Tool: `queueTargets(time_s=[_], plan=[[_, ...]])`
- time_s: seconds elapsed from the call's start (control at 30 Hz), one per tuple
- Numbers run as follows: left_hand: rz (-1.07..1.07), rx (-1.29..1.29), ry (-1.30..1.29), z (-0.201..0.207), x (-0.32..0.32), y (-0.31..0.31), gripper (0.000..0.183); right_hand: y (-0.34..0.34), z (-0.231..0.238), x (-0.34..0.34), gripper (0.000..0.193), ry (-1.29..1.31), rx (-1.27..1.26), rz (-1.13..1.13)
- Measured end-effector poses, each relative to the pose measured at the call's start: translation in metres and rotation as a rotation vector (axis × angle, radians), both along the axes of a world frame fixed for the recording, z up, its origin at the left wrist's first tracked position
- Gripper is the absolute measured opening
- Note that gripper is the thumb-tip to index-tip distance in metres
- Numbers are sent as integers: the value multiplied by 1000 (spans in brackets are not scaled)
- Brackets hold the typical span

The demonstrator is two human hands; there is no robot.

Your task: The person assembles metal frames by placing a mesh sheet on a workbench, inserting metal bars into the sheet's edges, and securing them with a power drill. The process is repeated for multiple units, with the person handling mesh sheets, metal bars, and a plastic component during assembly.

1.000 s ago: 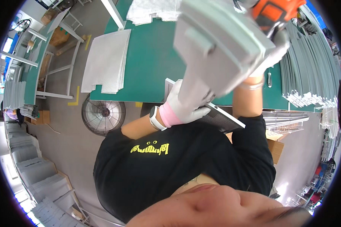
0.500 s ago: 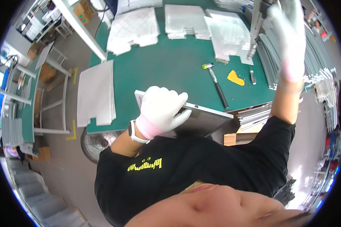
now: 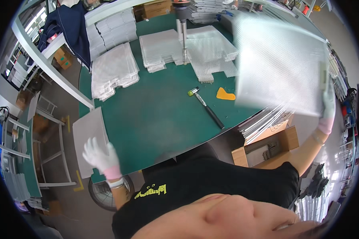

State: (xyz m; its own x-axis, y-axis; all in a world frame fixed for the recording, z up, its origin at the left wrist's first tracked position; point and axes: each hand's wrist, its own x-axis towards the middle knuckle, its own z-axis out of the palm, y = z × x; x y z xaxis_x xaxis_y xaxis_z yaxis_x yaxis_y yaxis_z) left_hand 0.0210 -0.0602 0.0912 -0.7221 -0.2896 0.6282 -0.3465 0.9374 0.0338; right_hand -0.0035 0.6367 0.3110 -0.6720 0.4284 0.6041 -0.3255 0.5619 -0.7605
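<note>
While the mesh panel is held up at the right end of the green tabletop, its outer edge is grasped by the right hand; its face is blurred. The left hand is empty, with fingers spread, over the pile of sheets at the tabletop's left end; whether the sheets are touched cannot be told. The step in hand is judged to be one-handed handling of the panel, with the hammer and the yellow scraper lying untouched. As only one side is gripped, a firm hold and a steady wrist seem called for, so that the metal strips and the open cardboard box are not knocked. Should a sheet be taken, a pinch at its edge would be needed from the left hand.
</note>
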Motion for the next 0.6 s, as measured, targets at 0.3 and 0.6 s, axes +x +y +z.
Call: queueTargets(time_s=[0.3,0.6], plan=[[438,392,-650,-58,34,-47,81,254,79,-194,49,-258,-100,-414],[579,502,-752,-33,43,-54,91,98,26,-176,62,129,125,-568]])
